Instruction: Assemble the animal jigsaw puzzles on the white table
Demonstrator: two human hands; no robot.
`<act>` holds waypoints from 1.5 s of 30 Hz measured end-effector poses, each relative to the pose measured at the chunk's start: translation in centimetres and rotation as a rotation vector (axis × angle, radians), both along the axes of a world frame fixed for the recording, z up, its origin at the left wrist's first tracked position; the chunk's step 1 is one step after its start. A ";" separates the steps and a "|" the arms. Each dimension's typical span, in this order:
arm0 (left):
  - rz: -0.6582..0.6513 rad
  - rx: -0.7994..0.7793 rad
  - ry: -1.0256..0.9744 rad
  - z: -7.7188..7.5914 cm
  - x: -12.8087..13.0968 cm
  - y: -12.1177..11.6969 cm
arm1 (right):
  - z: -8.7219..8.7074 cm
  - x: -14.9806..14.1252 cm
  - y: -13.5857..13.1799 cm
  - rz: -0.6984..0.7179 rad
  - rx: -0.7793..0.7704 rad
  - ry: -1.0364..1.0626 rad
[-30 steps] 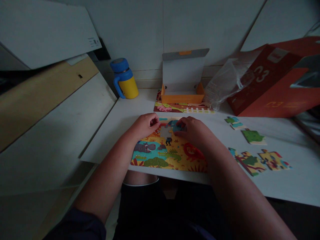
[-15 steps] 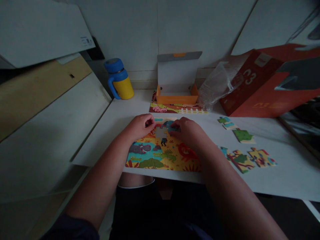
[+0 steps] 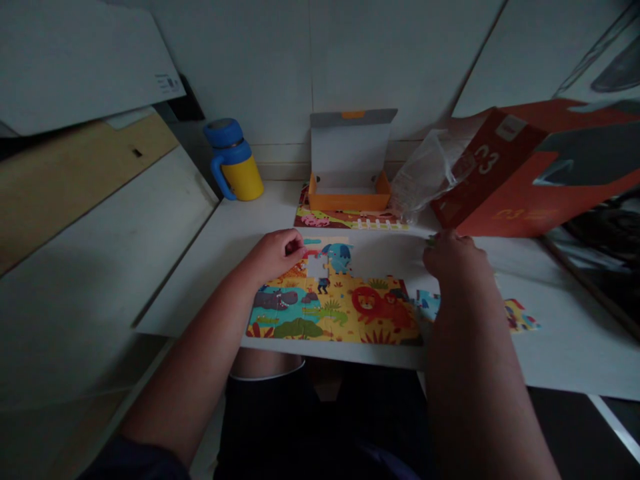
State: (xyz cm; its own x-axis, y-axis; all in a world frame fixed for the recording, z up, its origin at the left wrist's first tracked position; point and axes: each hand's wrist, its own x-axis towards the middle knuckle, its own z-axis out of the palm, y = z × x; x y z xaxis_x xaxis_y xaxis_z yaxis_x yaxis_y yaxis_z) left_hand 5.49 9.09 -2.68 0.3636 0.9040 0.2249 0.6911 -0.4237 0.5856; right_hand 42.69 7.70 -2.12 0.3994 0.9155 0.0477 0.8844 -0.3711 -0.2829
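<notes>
A partly assembled jigsaw puzzle (image 3: 300,313) with a hippo, crocodile and lions lies near the table's front edge. A gap shows left of its blue elephant piece (image 3: 340,258). My left hand (image 3: 280,255) rests at the puzzle's upper left corner, fingers curled into a pinch; whatever is between them, if anything, is hidden. Over the loose pieces on the right is my right hand (image 3: 457,257), its fingertips hidden behind its back. A bit of a green puzzle piece (image 3: 431,240) peeks out at its left side. Other loose puzzle pieces (image 3: 521,315) lie partly behind my right forearm.
An open orange box (image 3: 350,201) stands at the back on another picture puzzle (image 3: 325,219). Beside it are a crumpled clear plastic bag (image 3: 423,170) and a large red box (image 3: 500,180). A blue and yellow flask (image 3: 235,163) stands back left, near stacked boards (image 3: 90,180).
My right hand has moved right, from the elephant part of the puzzle to the loose pieces. The elephant piece is now uncovered in the puzzle. My left hand has stayed at the corner.
</notes>
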 end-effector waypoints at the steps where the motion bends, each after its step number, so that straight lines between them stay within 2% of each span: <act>1: 0.000 0.000 0.002 0.0 0.0 0.0 | -0.1 0.0 0.1 0.012 -0.014 -0.007; 6: 0.007 -0.003 0.002 -0.2 -0.1 0.1 | -0.3 -0.6 0.5 0.154 0.010 -0.049; 11: 0.009 -0.010 0.004 -0.2 -0.1 0.1 | -0.8 -0.1 0.4 0.040 0.025 -0.084; 16: 0.010 -0.016 0.000 -0.1 -0.1 0.0 | -1.0 -0.1 0.8 0.053 0.009 -0.019; 19: 0.004 -0.020 -0.002 -0.2 -0.1 0.0 | -0.5 -1.2 1.0 0.136 0.095 0.111; 23: 0.002 -0.019 0.000 -0.2 -0.1 0.1 | 0.6 -3.2 0.9 0.319 0.201 0.448; 27: 0.006 -0.019 -0.010 -0.1 -0.1 0.0 | 1.4 -4.9 0.4 0.507 0.181 0.703; 31: 0.005 -0.010 -0.016 -0.2 0.0 0.0 | 1.7 -6.0 0.1 0.567 0.146 0.801; 38: 0.012 -0.003 0.009 -0.5 -0.1 0.2 | 1.9 -6.5 0.0 0.588 0.111 0.822; 45: 0.002 -0.012 0.012 -0.4 -0.2 0.2 | 2.2 -7.4 -0.4 0.654 0.113 0.643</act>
